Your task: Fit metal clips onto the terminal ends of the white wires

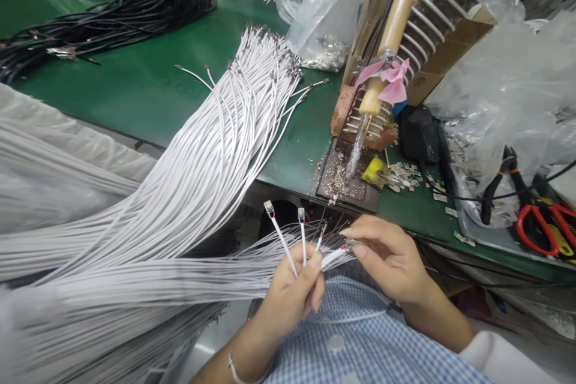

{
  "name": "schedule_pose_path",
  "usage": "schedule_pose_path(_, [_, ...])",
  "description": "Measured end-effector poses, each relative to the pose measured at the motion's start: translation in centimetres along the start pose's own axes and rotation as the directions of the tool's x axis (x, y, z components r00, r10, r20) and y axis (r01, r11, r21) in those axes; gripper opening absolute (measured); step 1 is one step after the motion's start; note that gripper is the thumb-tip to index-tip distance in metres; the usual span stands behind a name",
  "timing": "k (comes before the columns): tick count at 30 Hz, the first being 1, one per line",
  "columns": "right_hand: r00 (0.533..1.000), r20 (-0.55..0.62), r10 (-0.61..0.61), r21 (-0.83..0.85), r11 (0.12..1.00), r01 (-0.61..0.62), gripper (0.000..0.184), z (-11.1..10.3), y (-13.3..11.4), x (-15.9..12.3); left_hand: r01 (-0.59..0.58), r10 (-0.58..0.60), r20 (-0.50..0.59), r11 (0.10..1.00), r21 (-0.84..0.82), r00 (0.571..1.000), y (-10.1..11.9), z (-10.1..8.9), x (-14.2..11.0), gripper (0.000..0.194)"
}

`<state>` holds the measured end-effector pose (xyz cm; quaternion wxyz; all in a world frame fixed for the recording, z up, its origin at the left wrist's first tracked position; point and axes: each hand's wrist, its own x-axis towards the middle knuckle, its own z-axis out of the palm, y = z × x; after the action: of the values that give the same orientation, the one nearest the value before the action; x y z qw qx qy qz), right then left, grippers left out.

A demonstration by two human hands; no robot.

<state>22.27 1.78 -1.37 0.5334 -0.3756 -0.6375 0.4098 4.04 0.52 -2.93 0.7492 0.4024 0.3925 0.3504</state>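
Several white cables (285,247) with small connectors at their ends are pinched in my left hand (297,288). The ends fan out above the thumb; two show metal plugs, with red wire visible just below. My right hand (389,258) has its thumb and forefinger closed at the tip of another cable (333,258) that leads out of the left hand. Red wire shows at that tip, but the connector there is too small to make out. Beneath and left of both hands runs a loose spread of white cables (180,279) across my lap.
A thick white cable bundle (234,108) lies over the green table (148,96). Black cables (112,21) rest at the back left. A wooden-handled soldering iron (378,78) leans on a brick, above metal scraps. Red-handled scissors (537,228) and pliers (508,174) sit in the right tray.
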Motion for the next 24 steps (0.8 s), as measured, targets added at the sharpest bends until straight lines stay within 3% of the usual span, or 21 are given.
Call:
schedule_pose_path(4, [1.000,-0.022,-0.005,-0.041,0.999,0.004,0.034,0.0,0.2,-0.1,0.011,-0.011,0.011,1.000,0.017,1.000,0.4,0.2,-0.1,0.026])
schedule_pose_path(9, [0.993,0.002,-0.118,-0.030,0.993,0.118,0.041,-0.1,0.2,0.2,0.002,-0.002,0.001,1.000,0.014,1.000,0.5,0.1,-0.1,0.025])
schedule_pose_path(15, [0.999,0.000,-0.042,-0.091,0.995,0.042,0.033,-0.3,0.3,-0.2,-0.013,0.014,-0.013,0.998,0.060,1.000,0.4,0.0,0.0,0.023])
schedule_pose_path(20, [0.998,0.015,-0.056,-0.090,0.994,0.057,0.031,-0.3,0.4,-0.1,-0.072,0.070,0.016,0.978,0.194,0.997,1.3,0.2,0.1,0.022])
schedule_pose_path(24, [0.997,0.027,-0.067,-0.073,0.995,0.069,0.031,-0.4,0.3,-0.2,-0.063,0.076,-0.030,0.948,0.312,0.997,2.1,0.4,0.6,0.023])
